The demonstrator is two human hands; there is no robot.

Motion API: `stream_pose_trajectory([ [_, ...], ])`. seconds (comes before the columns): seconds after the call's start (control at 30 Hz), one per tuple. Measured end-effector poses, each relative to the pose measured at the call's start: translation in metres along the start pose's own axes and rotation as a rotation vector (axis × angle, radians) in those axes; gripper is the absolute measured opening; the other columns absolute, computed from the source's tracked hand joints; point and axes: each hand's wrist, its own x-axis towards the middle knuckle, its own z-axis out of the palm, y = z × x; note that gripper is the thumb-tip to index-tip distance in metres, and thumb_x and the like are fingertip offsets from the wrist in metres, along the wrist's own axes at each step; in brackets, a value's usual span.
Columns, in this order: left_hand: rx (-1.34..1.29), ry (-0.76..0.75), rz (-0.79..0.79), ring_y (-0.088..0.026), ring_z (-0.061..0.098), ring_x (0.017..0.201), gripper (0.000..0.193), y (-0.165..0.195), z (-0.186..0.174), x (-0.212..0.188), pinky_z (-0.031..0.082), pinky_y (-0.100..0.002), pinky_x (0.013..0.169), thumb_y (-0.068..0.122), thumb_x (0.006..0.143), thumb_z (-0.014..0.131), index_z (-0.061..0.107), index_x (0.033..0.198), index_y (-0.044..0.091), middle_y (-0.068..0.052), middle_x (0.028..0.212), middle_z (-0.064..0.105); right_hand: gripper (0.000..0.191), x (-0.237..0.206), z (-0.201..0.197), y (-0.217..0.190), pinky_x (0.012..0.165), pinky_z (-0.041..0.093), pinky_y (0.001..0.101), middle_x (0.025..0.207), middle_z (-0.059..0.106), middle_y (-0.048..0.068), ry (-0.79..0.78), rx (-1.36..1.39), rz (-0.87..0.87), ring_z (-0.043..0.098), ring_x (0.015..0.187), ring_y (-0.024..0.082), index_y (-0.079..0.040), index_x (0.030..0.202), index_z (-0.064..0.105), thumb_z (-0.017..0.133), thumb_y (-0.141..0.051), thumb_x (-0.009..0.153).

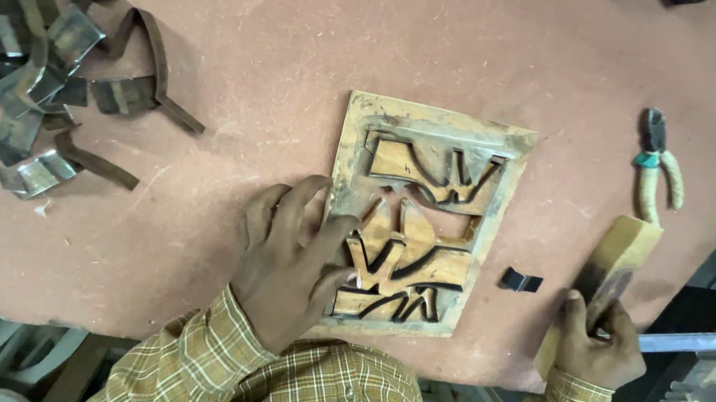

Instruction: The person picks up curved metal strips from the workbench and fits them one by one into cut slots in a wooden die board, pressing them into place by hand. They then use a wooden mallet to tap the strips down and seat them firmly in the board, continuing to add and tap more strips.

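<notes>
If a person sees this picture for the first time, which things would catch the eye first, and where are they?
Probably the wooden board with dark metal strips set in its cut-out shapes, lying mid-table with the left hand pressing its lower left edge. Next, the right hand at the lower right gripping a wooden block, with pliers just above. A heap of bent metal strips fills the upper left corner.

Wooden board [422, 213] looks rough and worn, with dark metal strips set into it. Wood block [608, 274] is smoother. Tabletop [305, 33] is matt, scuffed pink. Dull metal scraps [32, 65], cloth-wrapped pliers [658, 168].
</notes>
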Motion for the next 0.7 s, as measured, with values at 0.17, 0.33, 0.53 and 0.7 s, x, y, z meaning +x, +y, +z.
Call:
stream_pose_trajectory([
  [0.17,0.204,-0.077,0.041,-0.046,0.043,0.129,0.051,0.004,0.0,0.014,0.04,-0.06,0.103,0.02,0.072,0.077,0.065,0.121,0.009,-0.023,0.143,0.043,0.027,0.012,0.014,0.006,0.07,0.049,0.0265,0.083,0.07,0.011,0.048,0.057,-0.059,0.063,0.071,0.014,0.01,0.113,0.073,0.084,-0.011,0.099],
  [0.33,0.285,-0.065,0.155,-0.045,0.048,0.126,0.04,0.005,0.0,0.019,0.043,-0.061,0.101,0.015,0.08,0.067,0.065,0.119,0.01,-0.024,0.145,0.046,0.026,0.018,0.02,0.011,0.065,0.046,0.0251,0.083,0.069,0.011,0.054,0.072,-0.032,0.059,0.068,0.014,0.011,0.109,0.072,0.084,-0.009,0.099],
  [0.53,0.286,-0.067,0.117,-0.045,0.051,0.128,0.04,-0.001,-0.003,0.031,0.047,-0.058,0.1,0.013,0.089,0.065,0.062,0.129,0.008,-0.022,0.145,0.045,0.025,0.013,0.025,0.019,0.061,0.042,0.025,0.081,0.065,0.009,0.05,0.07,-0.02,0.054,0.066,0.013,0.011,0.1,0.067,0.083,-0.009,0.101],
  [0.7,0.278,-0.084,0.094,-0.047,0.05,0.127,0.049,-0.007,-0.01,0.039,0.046,-0.059,0.099,0.006,0.084,0.062,0.06,0.133,0.014,-0.023,0.145,0.043,0.032,0.016,0.031,0.025,0.063,0.042,0.028,0.082,0.062,0.009,0.054,0.034,-0.072,0.052,0.068,0.015,0.009,0.094,0.062,0.084,-0.012,0.103],
])
